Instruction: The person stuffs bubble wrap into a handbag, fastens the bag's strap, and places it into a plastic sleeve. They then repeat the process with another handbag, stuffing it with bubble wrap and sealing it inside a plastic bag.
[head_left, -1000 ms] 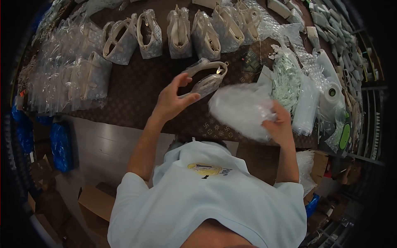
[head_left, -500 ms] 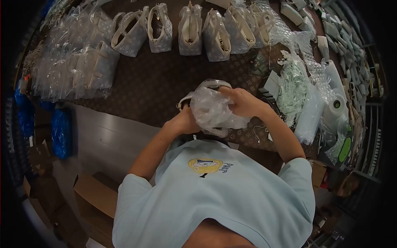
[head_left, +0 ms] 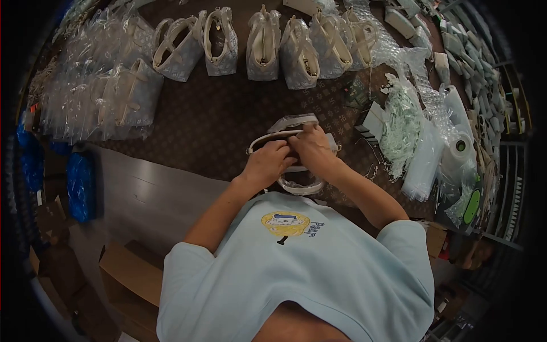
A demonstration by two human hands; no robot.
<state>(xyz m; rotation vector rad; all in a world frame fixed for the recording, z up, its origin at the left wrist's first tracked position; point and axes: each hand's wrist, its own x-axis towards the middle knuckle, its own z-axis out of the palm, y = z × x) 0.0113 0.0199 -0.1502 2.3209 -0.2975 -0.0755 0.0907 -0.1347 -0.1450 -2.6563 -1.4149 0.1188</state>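
Observation:
A handbag [head_left: 270, 138] with a pale rim stands at the table's near edge, its plastic-wrapped handles spread to the far and near sides. My left hand [head_left: 266, 164] is at the left part of its opening, fingers bent over the inside. At the right part of the opening is my right hand [head_left: 313, 149], its fingers curled close to the left ones. The fingertips of both hands are partly hidden in the bag, and what they hold there cannot be made out.
Several pale handbags [head_left: 262, 54] stand in a row at the back. Plastic-wrapped bags [head_left: 91, 94] fill the left. At the right are shredded filler [head_left: 401, 122], clear plastic sleeves [head_left: 424, 171] and bubble wrap [head_left: 413, 60]. An open carton [head_left: 131, 271] is at lower left.
The crumpled clear plastic that covered the bag's top no longer hides it, and the opening shows. My right hand has moved left and down, and both hands are now together at the opening.

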